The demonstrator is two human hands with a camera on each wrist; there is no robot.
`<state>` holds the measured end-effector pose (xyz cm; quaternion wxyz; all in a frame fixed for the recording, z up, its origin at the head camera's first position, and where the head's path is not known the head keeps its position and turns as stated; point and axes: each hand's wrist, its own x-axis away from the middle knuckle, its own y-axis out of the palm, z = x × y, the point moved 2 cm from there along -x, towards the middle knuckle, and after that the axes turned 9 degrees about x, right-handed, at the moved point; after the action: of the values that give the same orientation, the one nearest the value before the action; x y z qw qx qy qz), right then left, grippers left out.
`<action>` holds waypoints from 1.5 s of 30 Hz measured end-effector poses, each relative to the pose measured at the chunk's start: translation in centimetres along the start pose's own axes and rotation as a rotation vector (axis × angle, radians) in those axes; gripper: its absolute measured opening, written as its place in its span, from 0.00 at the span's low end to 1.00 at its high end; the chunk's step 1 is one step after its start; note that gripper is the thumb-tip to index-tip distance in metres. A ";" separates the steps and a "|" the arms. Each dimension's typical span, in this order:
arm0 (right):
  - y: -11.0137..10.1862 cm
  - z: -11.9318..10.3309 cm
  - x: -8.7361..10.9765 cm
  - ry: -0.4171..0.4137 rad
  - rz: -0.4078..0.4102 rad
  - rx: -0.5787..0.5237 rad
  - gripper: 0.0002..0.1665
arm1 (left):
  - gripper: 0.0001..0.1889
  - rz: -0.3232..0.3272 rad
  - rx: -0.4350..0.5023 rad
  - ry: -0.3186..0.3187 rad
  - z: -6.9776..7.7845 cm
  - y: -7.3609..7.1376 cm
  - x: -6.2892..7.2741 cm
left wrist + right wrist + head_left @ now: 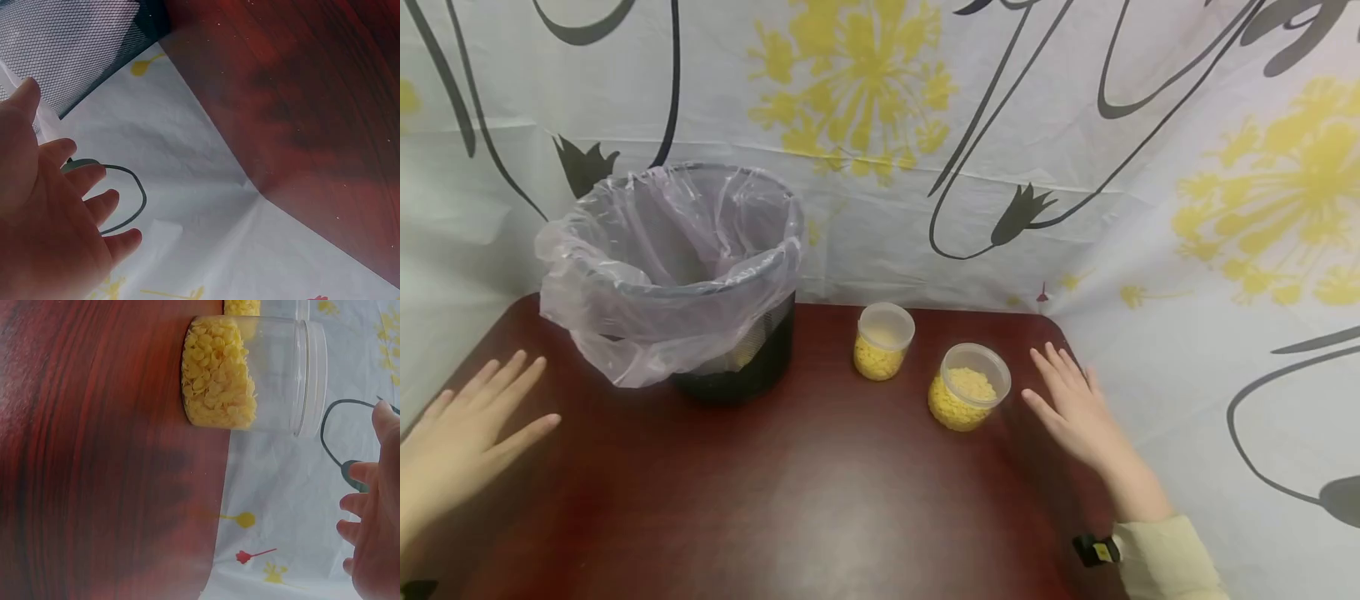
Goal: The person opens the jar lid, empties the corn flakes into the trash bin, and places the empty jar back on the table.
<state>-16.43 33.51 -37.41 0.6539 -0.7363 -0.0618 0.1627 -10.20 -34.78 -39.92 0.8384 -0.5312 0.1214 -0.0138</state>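
Note:
My left hand (467,446), fingers spread, hovers over the table's left side, near the black mesh bin (760,350) lined with a translucent pinkish bag (625,325). At the right edge my right hand (1082,417) is spread too, holding nothing. Just left of it stands a clear lidded jar (966,387), partly filled with small yellow flakes (219,375). A second such jar (883,342) stands farther back and to the left, also with yellow pieces in its lower part. In the left wrist view the left hand (69,206) shows several fingers apart and nothing held.
The dark red wooden table (820,500) meets a white cloth (865,242) printed with yellow flowers and grey stems at its back and right. The bin takes up the back left of the table. A black strap device (1096,550) sits at the right wrist.

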 end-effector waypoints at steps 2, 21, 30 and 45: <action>0.0 -0.2 -0.2 0.000 0.003 -0.009 0.40 | 0.41 -0.003 0.005 -0.001 0.1 0.1 0.0; 0.3 -2.1 -1.9 -0.024 0.041 -0.057 0.45 | 0.33 -0.175 0.140 -0.019 5.2 1.3 -0.4; 0.4 -3.1 -2.6 -0.020 0.035 -0.092 0.50 | 0.30 -0.188 0.172 0.027 8.5 2.3 -1.3; 1.4 -4.4 -3.6 0.003 0.039 -0.121 0.59 | 0.24 -0.170 0.295 0.148 13.0 4.9 -2.8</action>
<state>-18.61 28.11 -37.77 0.6051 -0.7757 -0.0561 0.1704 -10.63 -20.74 -38.46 0.8917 -0.4086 0.1343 -0.1411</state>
